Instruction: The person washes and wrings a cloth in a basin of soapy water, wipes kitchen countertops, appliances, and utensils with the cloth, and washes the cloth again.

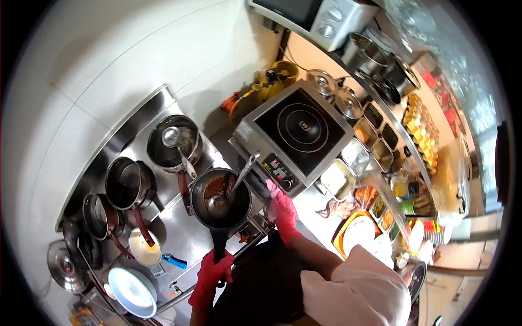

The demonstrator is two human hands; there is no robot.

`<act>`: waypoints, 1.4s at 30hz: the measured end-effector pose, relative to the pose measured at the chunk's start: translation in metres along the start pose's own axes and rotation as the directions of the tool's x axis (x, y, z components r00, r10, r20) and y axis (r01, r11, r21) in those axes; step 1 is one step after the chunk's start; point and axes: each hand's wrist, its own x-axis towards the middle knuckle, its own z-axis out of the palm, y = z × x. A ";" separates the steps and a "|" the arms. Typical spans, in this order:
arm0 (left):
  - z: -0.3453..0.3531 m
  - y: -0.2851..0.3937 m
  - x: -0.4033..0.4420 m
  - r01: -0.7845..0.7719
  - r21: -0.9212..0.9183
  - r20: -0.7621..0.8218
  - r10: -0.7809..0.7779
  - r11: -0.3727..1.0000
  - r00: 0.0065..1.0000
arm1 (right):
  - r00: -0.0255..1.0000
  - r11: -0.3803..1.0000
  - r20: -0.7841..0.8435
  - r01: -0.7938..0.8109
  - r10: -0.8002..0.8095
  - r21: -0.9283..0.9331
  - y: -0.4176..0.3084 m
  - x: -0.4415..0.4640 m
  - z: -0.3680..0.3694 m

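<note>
My left hand (212, 273), in a red rubber glove, is wrapped round the black handle of a deep frying pan (246, 187). Dark brown sauce (217, 185) coats part of the pan's inside. A metal ladle (243, 173) rests in it, its bowl in the sauce and its handle leaning over the rim toward the cooker. My right hand (283, 211), in a pinkish-red glove, reaches to the front edge of the induction cooker (304, 136), just below its control panel (280, 171). Its fingers look stretched out, though glare blurs their tips.
Left on the steel counter (179, 228) are a pan with a ladle (173, 138), more pans (128, 182), a pot of yellowish liquid (144, 247) and a pale blue basin (132, 293). Food trays (337, 179), an orange-rimmed plate (359, 233) and egg trays (420, 130) stand right.
</note>
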 end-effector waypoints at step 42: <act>0.179 0.085 0.205 -0.073 0.102 0.302 0.039 0.992 0.952 | 0.707 0.710 -0.099 -0.674 0.700 0.205 0.066 -0.139 -0.134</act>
